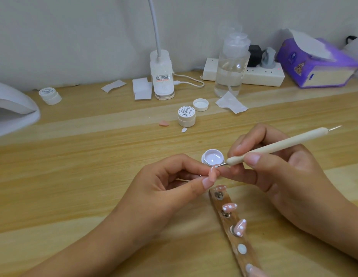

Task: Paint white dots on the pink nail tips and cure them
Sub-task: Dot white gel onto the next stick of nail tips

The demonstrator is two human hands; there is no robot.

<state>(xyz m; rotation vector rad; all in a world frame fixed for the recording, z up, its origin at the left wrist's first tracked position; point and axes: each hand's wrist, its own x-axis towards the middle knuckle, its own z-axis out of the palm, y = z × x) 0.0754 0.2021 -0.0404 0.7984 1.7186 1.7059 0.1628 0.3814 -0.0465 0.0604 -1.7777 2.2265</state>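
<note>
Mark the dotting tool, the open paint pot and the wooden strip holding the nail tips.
dotting tool [274, 145], head view, middle of its pale handle.
open paint pot [213, 150], head view, far rim.
wooden strip [246, 258], head view, bare wood towards its near end.

The left hand [164, 188] and right hand [284, 176] are bare, as are the left forearm [84, 242] and right forearm [344, 226]. The thumbnails [207, 182] are short, rounded, plain and faintly glossy.

open paint pot [213, 159] just behind hands, bare tabletop [78, 176] left
</note>
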